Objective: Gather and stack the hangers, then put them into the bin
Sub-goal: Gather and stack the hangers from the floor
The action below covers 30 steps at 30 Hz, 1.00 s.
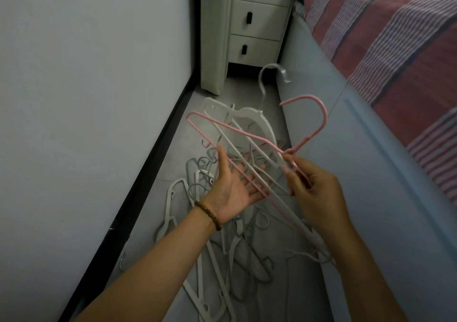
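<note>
Right hand (pixel 314 195) pinches a thin pink wire hanger (pixel 241 131) (white plastic hanger (pixel 257 118) stacked beneath); left hand (pixel 235 190), fingers spread at nine o'clock, touches their bars.

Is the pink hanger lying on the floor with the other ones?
No, the right hand pinches the pink hanger up in the air, above the pile of hangers on the floor.
</note>
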Available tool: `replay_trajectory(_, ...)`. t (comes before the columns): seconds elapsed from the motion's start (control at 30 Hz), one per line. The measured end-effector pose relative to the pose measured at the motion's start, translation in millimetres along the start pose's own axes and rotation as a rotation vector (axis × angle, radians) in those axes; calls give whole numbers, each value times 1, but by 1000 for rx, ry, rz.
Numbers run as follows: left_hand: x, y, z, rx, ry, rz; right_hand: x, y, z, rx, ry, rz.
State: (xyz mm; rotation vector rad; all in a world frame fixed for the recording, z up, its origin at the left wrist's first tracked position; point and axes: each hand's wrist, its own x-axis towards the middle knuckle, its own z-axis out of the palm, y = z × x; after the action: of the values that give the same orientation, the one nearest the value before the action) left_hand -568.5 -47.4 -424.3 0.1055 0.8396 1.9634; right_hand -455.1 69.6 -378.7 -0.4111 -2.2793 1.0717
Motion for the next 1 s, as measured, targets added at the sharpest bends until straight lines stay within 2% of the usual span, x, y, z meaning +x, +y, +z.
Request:
replay_trajectory(0.1, -1, -8, -5, 56, 42, -18, 2, 8, 7, -41, -28, 21)
replay_trajectory(0.17, -3, -12, -8, 123, 73, -31, 6, 14, 8, -72, -110, 43)
replay_trajectory(0.2, -5, -14, -11, 164, 86, -44, 7, 16, 9, -44, -191, 104)
replay_trajectory(0.3, -7, -18, -18, 286, 117, -84, 2, 15, 14, 208, -447, 513)
replay_trajectory(0.33, -7, -19, -20, 320, 123, -97, -1, 14, 15, 237, -494, 595)
replay_trajectory(0.47, -9, -22, -26, 370, 149, -108, -6, 9, 15, 326, -601, 699)
replay_trajectory(0.6, -8, -26, -29, 407, 156, -129, -7, 13, 19, 250, -535, 680)
replay_trajectory(0.73, -4, -29, -32, 424, 178, -114, -11, 17, 18, 643, -612, 776)
replay_trajectory(0.83, -1, -31, -37, 469, 204, -105, -17, 25, 24, 709, -687, 869)
replay_trajectory(0.93, -2, -28, -47, 526, 273, -74, -22, 35, 35, 571, -541, 882)
replay_trajectory(1.0, -1, -26, -58, 591, 418, 34, -22, 40, 36, 463, -385, 838)
